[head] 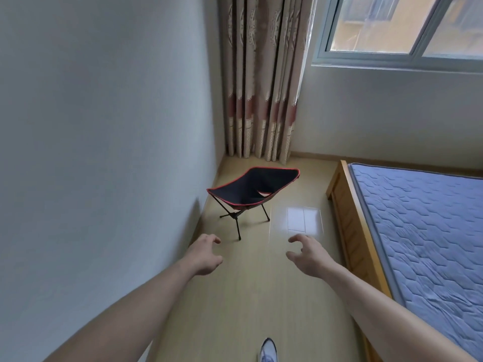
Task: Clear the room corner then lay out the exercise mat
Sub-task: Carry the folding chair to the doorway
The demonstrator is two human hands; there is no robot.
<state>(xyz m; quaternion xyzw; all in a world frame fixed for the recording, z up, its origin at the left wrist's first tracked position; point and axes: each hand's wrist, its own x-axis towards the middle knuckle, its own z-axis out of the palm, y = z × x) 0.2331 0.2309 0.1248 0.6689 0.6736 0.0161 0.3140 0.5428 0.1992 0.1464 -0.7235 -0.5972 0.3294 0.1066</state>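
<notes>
A low folding camp chair (251, 189) with a dark seat, red trim and thin black legs stands on the tiled floor in the room corner, close to the left wall. Both my arms reach forward toward it. My left hand (205, 253) hovers just short of the chair's front leg, fingers curled and apart, holding nothing. My right hand (307, 253) is level with it to the right, also with spread curled fingers and nothing in it. No exercise mat is in view.
A white wall (104, 152) runs along the left. A patterned curtain (264, 82) hangs in the corner behind the chair, under a window (392, 30). A wooden bed frame (350, 220) with a blue quilted mattress (423, 231) fills the right. My shoe (268, 350) shows at the bottom.
</notes>
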